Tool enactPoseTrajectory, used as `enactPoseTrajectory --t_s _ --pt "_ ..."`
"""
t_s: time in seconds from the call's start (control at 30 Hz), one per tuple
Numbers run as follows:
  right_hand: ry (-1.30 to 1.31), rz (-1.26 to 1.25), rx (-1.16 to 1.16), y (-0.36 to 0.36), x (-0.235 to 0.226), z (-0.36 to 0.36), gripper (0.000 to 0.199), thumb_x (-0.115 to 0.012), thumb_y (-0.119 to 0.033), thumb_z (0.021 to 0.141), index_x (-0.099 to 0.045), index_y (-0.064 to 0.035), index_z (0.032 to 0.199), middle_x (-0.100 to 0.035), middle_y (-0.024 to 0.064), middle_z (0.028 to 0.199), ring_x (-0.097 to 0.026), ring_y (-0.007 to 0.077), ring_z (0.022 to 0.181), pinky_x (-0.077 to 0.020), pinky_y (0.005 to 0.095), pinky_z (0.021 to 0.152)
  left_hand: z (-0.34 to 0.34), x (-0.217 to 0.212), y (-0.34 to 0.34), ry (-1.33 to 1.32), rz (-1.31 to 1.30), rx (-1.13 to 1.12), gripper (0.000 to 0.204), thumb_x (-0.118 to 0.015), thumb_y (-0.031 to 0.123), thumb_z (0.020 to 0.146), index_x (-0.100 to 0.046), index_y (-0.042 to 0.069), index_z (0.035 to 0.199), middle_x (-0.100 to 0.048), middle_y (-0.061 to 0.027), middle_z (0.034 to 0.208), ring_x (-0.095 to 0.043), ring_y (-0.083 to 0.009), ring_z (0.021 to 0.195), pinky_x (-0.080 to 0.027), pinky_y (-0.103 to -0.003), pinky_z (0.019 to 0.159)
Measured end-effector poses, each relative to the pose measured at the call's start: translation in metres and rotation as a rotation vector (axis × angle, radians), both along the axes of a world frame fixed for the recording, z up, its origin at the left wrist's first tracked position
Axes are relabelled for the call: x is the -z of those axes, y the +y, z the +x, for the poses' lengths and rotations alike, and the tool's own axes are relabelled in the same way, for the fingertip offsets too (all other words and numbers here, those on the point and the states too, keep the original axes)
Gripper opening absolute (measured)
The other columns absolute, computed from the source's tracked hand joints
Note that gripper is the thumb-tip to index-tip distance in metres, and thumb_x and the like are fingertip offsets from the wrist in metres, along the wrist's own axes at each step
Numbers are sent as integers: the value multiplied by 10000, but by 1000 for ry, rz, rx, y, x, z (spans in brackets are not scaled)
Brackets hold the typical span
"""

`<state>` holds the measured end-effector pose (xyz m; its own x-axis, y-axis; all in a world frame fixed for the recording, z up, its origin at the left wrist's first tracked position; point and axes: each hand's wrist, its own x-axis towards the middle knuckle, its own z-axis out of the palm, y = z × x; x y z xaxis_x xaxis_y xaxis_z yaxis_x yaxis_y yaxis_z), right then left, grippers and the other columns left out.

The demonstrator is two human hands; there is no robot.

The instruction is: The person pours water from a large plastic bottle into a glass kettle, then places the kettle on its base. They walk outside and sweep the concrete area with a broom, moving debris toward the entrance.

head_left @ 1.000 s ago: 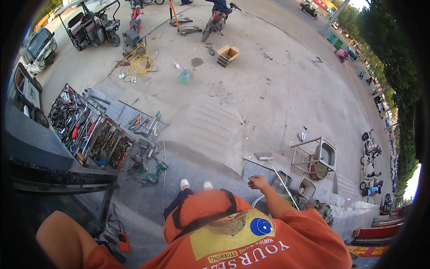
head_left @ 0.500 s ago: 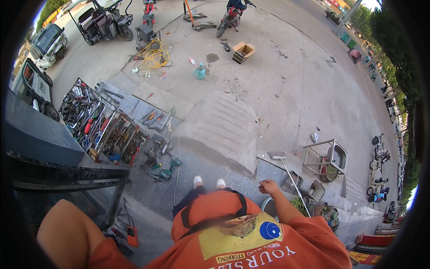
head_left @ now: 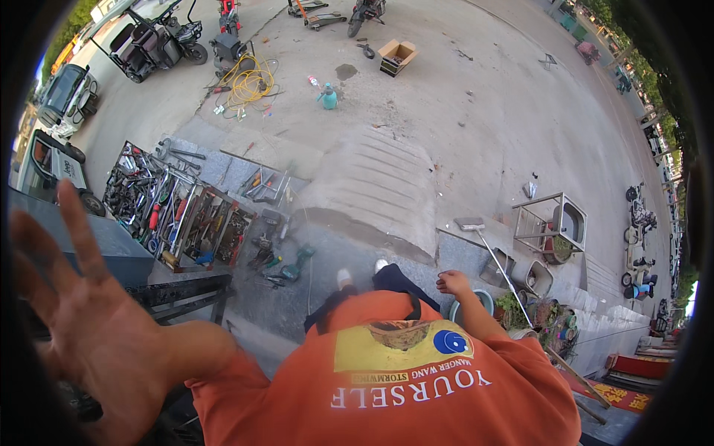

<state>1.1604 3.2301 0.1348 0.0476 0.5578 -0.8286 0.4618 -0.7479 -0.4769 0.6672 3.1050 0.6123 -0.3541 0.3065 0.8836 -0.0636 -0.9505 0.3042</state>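
Note:
My left hand (head_left: 97,320) is raised at the left, large in view, with its fingers spread and nothing in it. It is in front of a dark metal frame (head_left: 186,291), perhaps a door; whether it touches this cannot be seen. My right hand (head_left: 452,282) hangs by my right side with its fingers loosely curled, and no object shows in it. Just below that hand is a light blue bucket (head_left: 485,299), partly hidden by my forearm. A long-handled broom (head_left: 470,224) stretches past it on the right.
Metal tool trays (head_left: 167,204) full of wrenches and sockets are at the left, with green power tools (head_left: 290,269) beside them. A stool frame (head_left: 537,223) with a metal basin is at the right. Farther off are a teal spray bottle (head_left: 328,97), an open carton (head_left: 397,57) and a yellow hose (head_left: 251,83).
My left arm has swung up and my spread left hand has come into view. My feet have stepped and the view has shifted. The right hand stays curled at my side.

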Motion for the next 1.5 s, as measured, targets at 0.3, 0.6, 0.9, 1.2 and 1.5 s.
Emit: enactPoseTrajectory --t_s 0.3,0.6,0.9,1.2,1.5 --pt "27 -45 132 21 39 42 206 -587 -179 863 -620 -7 972 -667 147 843 -659 243 670 -548 344 559 39 259 72 -685 -1407 -29 275 -520 260 900 -566 58 1081 -582 -88 1095 -522 -207 1088 -408 -382 950" --pt "27 -65 51 127 79 35 206 -571 -184 866 -622 0 941 -661 126 801 -658 222 657 -552 341 544 78 287 179 -594 -1533 82 281 -547 252 879 -575 37 1058 -598 -98 1040 -551 -197 1011 -427 -353 903" --pt "164 158 123 227 37 -12 217 -567 -152 853 -625 21 970 -661 117 797 -635 180 635 -528 299 547 131 300 289 -281 -1681 397 244 -580 213 892 -602 18 1036 -615 -92 1010 -590 -203 958 -490 -342 849" --pt "4 -10 524 191 101 64 204 -569 -125 817 -628 22 947 -649 135 767 -636 227 613 -508 319 503 134 367 421 -155 -1750 574 239 -559 238 907 -589 31 1024 -619 -96 1013 -584 -189 978 -486 -349 865" --pt "-434 -116 -466 198 130 92 429 -566 -363 792 -637 -86 1111 -640 152 1089 -621 298 968 -466 443 855 129 390 569 -69 -1686 680 243 -562 259 900 -585 40 1002 -616 -91 1001 -584 -185 954 -488 -344 852"
